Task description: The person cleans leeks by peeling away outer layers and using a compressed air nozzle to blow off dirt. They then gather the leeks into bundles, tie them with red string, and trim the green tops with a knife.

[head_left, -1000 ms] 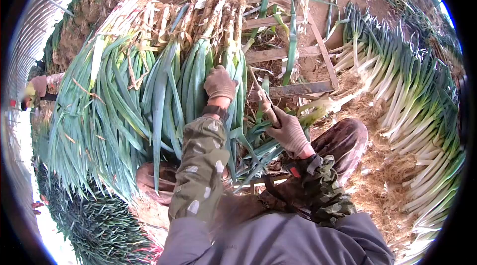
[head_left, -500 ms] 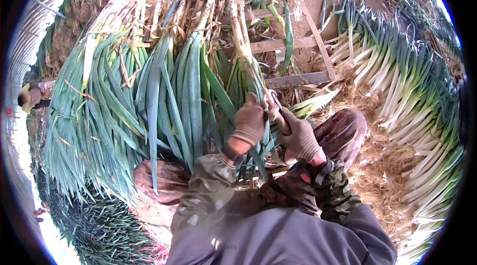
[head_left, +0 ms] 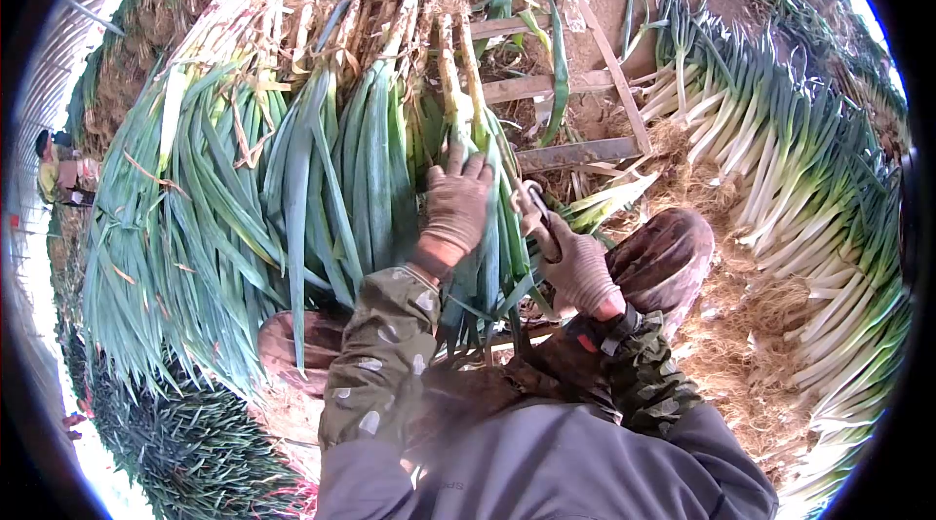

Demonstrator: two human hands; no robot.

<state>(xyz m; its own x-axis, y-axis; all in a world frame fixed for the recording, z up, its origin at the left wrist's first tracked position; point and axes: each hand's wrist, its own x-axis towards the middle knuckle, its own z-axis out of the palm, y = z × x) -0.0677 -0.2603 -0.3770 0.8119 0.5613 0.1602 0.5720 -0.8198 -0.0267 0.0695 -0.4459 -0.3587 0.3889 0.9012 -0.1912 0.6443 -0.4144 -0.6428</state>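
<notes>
My left hand, in a beige glove, lies open with its fingers spread on the tops of a pair of long green onions. Their root ends point away from me, beside a row of more untrimmed green onions on the left. In my gloved right hand, a dark-handled tool with a short metal end is gripped. That metal end is at the right side of the leaves, a little to the right of my left hand.
A wooden slatted frame lies under and beyond the onions. Cleaned white onions line the right side, with pale roots and peelings before them. My bent knee is by my right hand. Another person appears far left.
My left hand has let go of the leaves, moved left and away from me, and spread flat on the onions. The onion pair has shifted slightly left; my right hand stays nearly in place.
</notes>
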